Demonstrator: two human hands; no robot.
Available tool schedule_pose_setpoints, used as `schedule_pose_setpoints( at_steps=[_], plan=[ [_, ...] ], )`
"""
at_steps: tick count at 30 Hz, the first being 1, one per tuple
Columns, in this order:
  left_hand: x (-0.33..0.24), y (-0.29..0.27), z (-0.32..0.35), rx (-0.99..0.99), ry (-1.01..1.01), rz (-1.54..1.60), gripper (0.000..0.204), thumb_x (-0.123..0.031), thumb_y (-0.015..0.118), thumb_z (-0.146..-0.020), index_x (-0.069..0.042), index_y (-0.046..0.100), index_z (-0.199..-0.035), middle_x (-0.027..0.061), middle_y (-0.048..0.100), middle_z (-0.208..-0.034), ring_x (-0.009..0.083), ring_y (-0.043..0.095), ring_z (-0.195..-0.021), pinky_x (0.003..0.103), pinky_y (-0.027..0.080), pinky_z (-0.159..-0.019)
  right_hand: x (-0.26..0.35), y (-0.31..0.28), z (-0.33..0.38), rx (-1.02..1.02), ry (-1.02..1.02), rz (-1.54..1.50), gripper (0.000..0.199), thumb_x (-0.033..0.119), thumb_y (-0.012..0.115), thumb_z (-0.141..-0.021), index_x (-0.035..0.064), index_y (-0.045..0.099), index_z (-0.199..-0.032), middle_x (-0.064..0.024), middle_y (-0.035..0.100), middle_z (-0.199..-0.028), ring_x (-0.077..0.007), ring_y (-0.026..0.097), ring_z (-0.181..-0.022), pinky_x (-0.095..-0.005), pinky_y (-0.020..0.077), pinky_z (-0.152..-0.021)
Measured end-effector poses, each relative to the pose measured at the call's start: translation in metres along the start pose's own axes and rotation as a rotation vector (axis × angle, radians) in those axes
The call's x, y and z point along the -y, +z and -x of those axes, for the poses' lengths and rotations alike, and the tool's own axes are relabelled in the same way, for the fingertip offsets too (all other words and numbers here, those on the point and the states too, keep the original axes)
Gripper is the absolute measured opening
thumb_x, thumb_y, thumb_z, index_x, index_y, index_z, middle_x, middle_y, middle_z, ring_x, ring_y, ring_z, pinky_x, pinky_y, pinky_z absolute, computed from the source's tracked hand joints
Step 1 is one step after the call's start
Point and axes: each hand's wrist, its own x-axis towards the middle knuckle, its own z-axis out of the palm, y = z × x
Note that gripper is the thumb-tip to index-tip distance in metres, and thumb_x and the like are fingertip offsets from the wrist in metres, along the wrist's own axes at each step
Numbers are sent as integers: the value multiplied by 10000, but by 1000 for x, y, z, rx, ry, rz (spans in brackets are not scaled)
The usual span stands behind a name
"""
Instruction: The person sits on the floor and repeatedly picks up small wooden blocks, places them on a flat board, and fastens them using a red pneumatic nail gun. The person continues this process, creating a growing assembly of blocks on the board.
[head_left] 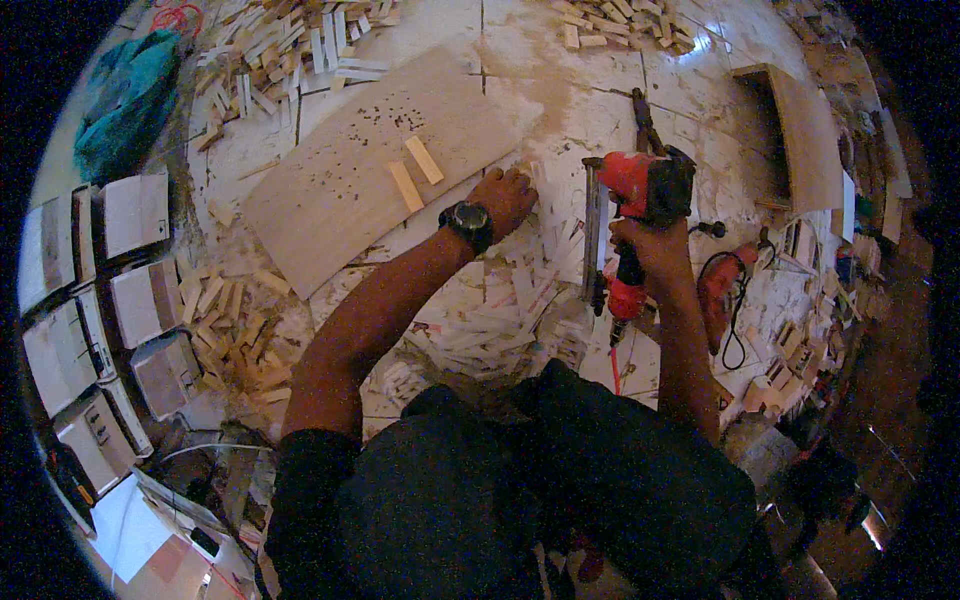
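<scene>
My right hand [652, 245] grips the handle of a red and black nail gun [655, 187], held above the tiled floor with its long magazine to the left. A red air hose [615, 368] runs from its handle end toward me. My left hand [506, 203], with a dark watch on the wrist, is closed low beside the right edge of a flat wooden board [340, 215]; its fingertips are hidden. On that board lie two short pale wood strips [424, 160] side by side, along with many small dark bits [388, 122].
Heaps of small wood blocks [240, 325] lie left and at the back. An orange corded power tool [722, 285] rests to the right, near an open wooden box [800, 140]. Stacked wooden panels [135, 215] and a green bundle [125, 105] are at the left.
</scene>
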Motion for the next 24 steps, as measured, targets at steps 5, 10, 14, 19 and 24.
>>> schedule_pose_setpoints(
  at_steps=[5, 10, 14, 19, 24],
  plan=[
    [-6, -7, 53, -86, -389, 413, 202, -104, 481, -816, -49, 573, -987, 137, 636, -871, 284, 623, -807, 403, 489, -690, 0, 2, -6, 51, 33, -28, 341, -22, 672, -646, 24, 560, -965, -33, 578, -724, -132, 564, -583, -266, 472, -502],
    [41, -14, 129, -532, -801, 926, 218, -205, 528, -881, -12, 584, -963, 103, 629, -713, 193, 608, -629, 335, 480, -593, 3, 14, -6, 89, 58, -21, 330, -15, 680, -646, 35, 555, -947, -30, 577, -721, -134, 560, -584, -282, 475, -514],
    [76, -11, 153, -546, -925, 1007, 285, -274, 550, -883, -1, 624, -920, 73, 620, -666, 138, 578, -584, 291, 467, -558, 10, 41, -3, 188, -30, 175, 324, -4, 689, -651, 38, 554, -942, -33, 586, -750, -144, 569, -610, -293, 486, -559],
    [94, -3, 152, -548, -880, 1006, 293, -286, 567, -863, -5, 647, -894, 73, 620, -662, 143, 573, -583, 298, 468, -559, 27, 92, 9, 316, -179, 192, 333, 3, 678, -645, 52, 553, -950, -21, 575, -755, -136, 558, -625, -294, 481, -552],
    [98, 3, 152, -639, -839, 751, 286, -284, 559, -840, -21, 665, -875, 129, 644, -694, 248, 620, -625, 371, 488, -594, 47, 136, 21, 434, -319, 323, 374, 15, 656, -636, 60, 547, -990, 2, 555, -787, -111, 523, -653, -279, 451, -560]
  ],
)
